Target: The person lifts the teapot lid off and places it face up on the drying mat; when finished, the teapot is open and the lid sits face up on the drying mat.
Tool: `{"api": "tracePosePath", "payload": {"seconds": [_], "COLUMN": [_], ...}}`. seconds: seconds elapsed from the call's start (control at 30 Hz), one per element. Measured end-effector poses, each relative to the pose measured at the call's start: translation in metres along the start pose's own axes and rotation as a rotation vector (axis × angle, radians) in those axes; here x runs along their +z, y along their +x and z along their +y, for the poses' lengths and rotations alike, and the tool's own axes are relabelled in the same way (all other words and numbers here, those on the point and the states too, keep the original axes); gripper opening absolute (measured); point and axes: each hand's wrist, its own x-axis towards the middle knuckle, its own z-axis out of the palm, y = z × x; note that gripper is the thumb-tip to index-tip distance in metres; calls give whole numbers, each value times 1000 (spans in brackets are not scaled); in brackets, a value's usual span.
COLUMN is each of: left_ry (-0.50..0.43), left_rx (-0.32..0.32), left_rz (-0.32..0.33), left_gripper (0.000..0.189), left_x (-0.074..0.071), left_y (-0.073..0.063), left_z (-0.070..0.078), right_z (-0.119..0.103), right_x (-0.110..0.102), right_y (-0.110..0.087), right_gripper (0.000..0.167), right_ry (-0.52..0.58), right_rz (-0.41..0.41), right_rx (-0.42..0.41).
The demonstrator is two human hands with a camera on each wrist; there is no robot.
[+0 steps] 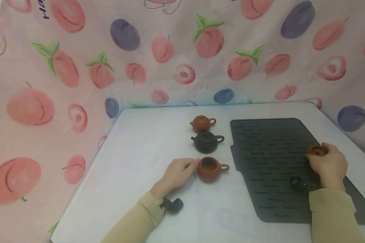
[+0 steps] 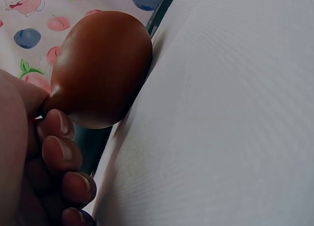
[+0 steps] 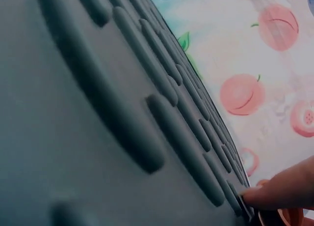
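Note:
A reddish-brown clay teapot (image 1: 208,173) without its lid stands on the white table, its handle pointing right. My left hand (image 1: 177,172) pinches its spout between thumb and forefinger. In the left wrist view the rounded side of the teapot (image 2: 105,69) shows, with the other fingertips (image 2: 64,155) curled below the spout. Over at the right, my right hand (image 1: 331,167) grips a small round brown teapot lid (image 1: 317,151) at the right part of the dark mat. Only an edge of this lid (image 3: 293,217) appears in the right wrist view, under a finger.
Behind the open teapot stand a black teapot (image 1: 205,141) and a smaller orange-brown teapot (image 1: 201,123), both lidded, in a row. The dark ribbed mat (image 1: 261,162) covers the table's right side. Fruit-patterned cloth (image 1: 158,81) hangs along the back and sides of the table.

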Motion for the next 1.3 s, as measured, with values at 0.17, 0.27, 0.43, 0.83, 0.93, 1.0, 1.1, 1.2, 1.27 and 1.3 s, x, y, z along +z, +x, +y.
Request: {"api": "tracePosePath", "payload": {"seconds": [0.17, 0.27, 0.43, 0.83, 0.93, 1.0, 1.1, 1.2, 1.27, 1.3], "left_ry": [-5, -8, -6, -19, -19, -18, -15, -10, -4, -1], "left_rx": [-16, -15, -5, -1, -2, -5, -7, -8, -9, -10], "left_rz": [-1, 0, 11, 19, 15, 11, 5, -4, -9, -11], "left_gripper": [51, 51, 50, 50, 50, 50, 50, 50, 51, 51], "left_x": [-1, -1, -1, 0, 1, 1, 0, 0, 0, 0], "left_y": [-1, -2, -3, -3, -2, -2, -1, 0, 0, 0], "left_z": [0, -1, -2, -2, -2, -2, -2, -1, -1, -1], "right_z": [0, 0, 2, 3, 4, 5, 5, 4, 3, 2], "right_x": [-3, -2, 1, -2, -2, -1, 1, 3, 4, 5], "right_y": [2, 3, 4, 6, 6, 5, 3, 0, -1, -2], "right_gripper": [74, 74, 74, 77, 80, 81, 82, 83, 82, 81], "right_ry": [14, 24, 76, 51, 51, 59, 84, 108, 120, 125], "right_rz": [-14, -2, 49, 65, 67, 74, 82, 106, 128, 143], "right_rx": [56, 61, 81, 125, 125, 120, 114, 115, 121, 120]}}
